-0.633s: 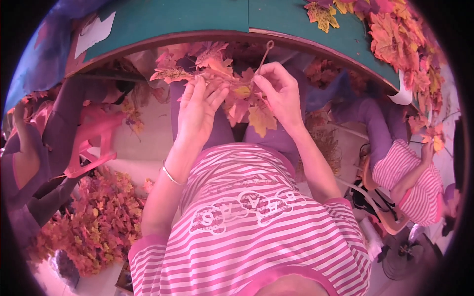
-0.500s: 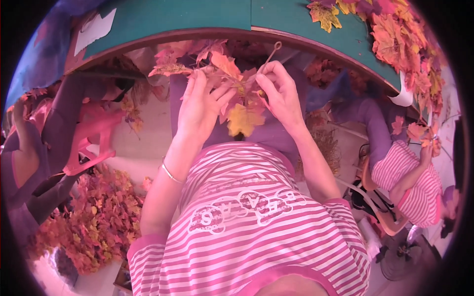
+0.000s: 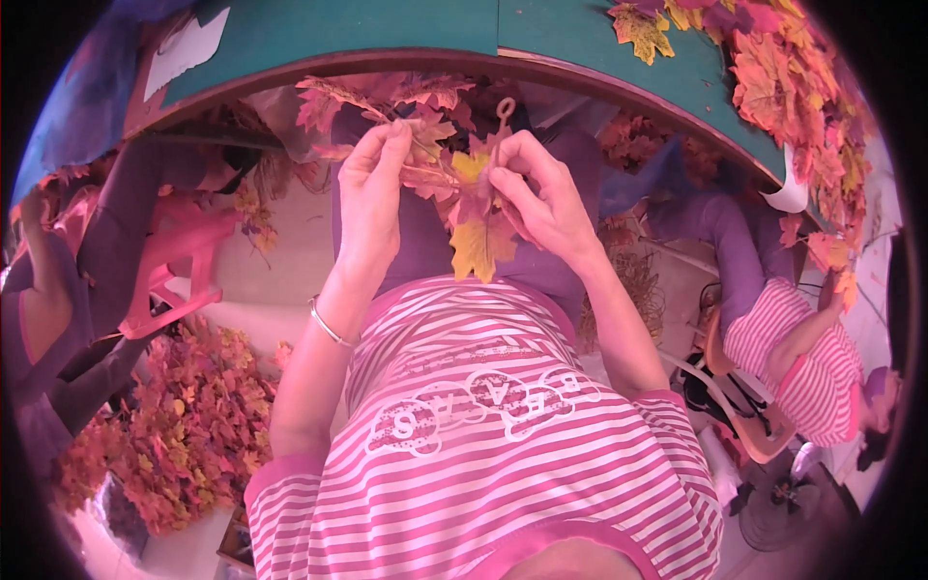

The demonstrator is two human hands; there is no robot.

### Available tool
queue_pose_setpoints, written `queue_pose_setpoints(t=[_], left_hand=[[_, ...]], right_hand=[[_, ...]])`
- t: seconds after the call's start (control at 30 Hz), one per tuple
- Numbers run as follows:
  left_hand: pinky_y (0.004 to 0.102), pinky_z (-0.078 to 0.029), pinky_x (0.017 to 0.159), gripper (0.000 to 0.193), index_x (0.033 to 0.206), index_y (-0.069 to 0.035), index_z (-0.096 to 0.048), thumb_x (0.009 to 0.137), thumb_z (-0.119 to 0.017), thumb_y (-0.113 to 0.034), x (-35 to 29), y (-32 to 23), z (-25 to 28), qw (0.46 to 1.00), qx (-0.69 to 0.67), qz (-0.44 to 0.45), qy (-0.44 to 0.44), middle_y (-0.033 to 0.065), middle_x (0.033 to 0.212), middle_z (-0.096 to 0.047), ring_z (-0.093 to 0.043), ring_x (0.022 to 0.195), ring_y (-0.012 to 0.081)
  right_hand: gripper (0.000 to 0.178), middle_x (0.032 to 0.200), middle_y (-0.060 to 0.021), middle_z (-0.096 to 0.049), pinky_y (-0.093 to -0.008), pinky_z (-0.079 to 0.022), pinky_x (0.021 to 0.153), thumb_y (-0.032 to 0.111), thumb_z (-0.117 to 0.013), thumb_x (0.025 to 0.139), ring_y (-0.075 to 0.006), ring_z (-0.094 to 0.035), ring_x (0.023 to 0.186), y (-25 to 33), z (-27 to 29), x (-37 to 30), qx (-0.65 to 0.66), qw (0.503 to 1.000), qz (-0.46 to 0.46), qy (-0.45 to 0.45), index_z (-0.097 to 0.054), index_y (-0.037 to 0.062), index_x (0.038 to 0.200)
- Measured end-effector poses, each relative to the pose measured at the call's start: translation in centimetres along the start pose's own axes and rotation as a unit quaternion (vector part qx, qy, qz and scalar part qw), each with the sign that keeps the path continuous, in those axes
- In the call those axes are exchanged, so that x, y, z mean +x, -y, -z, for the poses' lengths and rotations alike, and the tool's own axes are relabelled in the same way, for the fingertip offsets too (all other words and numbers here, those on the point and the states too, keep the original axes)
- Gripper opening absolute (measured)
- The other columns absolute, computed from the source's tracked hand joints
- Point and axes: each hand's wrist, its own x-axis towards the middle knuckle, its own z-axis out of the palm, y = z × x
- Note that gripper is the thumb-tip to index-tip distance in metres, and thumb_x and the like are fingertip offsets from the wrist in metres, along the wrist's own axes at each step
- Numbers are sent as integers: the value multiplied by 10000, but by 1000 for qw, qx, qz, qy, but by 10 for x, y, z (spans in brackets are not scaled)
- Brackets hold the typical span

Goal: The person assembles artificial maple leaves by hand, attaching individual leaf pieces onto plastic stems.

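Note:
Over my lap, below the table edge, hangs a bunch of artificial maple leaves [image 3: 480, 246] in yellow, orange and pink. My right hand [image 3: 543, 198] is closed in a pinch round its brown stem [image 3: 501, 145], whose looped end sticks up above the fingers. My left hand [image 3: 375, 203] is also closed, thumb and fingertips pressed together among the pinkish leaves [image 3: 430, 179] on the left of the bunch. What exactly lies between those fingertips is too small to make out. More orange leaves [image 3: 435, 92] show behind, beneath the table rim.
A green-topped table [image 3: 358, 34] curves ahead, with an orange leaf pile [image 3: 773, 82] at its right. Many loose leaves [image 3: 184, 425] heap on the left floor, by a pink stool [image 3: 184, 256]. A person in a striped shirt [image 3: 797, 353] sits at right; another person [image 3: 48, 300] is at left.
My left hand has turned from spread fingers to a pinch. My right hand has lowered slightly, and the looped stem has swung more upright.

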Motion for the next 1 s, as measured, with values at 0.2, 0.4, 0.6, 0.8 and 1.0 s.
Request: queue_pose_setpoints(t=[0.2,0.4,0.6,0.8,1.0], left_hand=[[286,-541,835,187,1105,-60,-692,1042,-615,-218,6,-1,17,992,-82,71,-62,12,943,-675,-652,866,120],[261,-561,802,195,1129,-22,-586,1059,-581,-203,10,-12,68,974,-212,80,-18,49,948,-588,-593,866,127],[308,-537,892,139,1125,-51,-615,1059,-569,-165,-13,-20,48,977,-206,57,2,34,1055,-629,-600,946,137],[318,-546,917,166,1115,-51,-652,1056,-590,-193,-37,-10,19,986,-143,85,19,30,1102,-651,-633,980,138],[261,-581,830,280,1289,7,-620,1055,-580,-141,-54,-12,38,993,2,115,9,34,1003,-667,-658,923,102]], right_hand=[[52,957,-95,-690,-289,-537,840,45,-565,1017,-141,-682,908,-22,19,6,159,985,61,-42,-521,22,1031],[228,943,-82,-712,-291,-523,803,90,-575,1018,-146,-684,890,-72,52,28,-27,970,-9,-242,-561,-23,1215],[267,1072,-199,-659,-420,-523,862,33,-646,928,-396,-639,1017,-14,18,-1,-324,902,126,-256,-648,-12,1191],[231,1031,-146,-704,-423,-526,803,207,-661,949,-344,-663,939,11,-33,-27,-114,974,54,186,-687,26,1091],[203,922,-148,-677,-427,-510,743,210,-643,960,-351,-654,849,22,-26,-10,-167,978,77,95,-727,39,1032]])
